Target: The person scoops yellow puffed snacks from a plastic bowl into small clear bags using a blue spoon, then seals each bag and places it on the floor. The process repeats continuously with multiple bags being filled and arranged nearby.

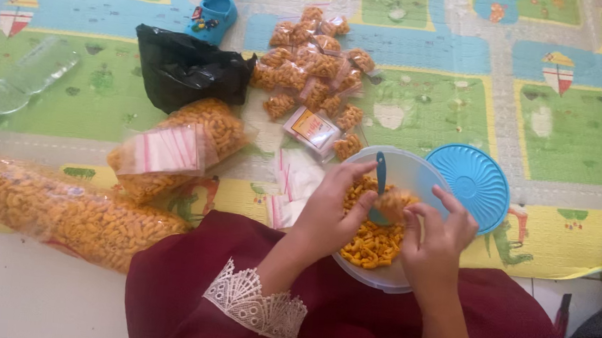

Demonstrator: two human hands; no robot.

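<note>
A round clear container full of small orange snack pieces rests on my lap. My left hand holds a blue scoop upright over the snacks. My right hand pinches a small clear bag partly filled with the orange pieces, right against the scoop. A heap of filled small bags lies on the play mat beyond the container.
A blue round lid lies right of the container. Two big bags of orange snacks, a stack of empty zip bags, a black plastic bag, a blue shoe and a clear bottle lie to the left.
</note>
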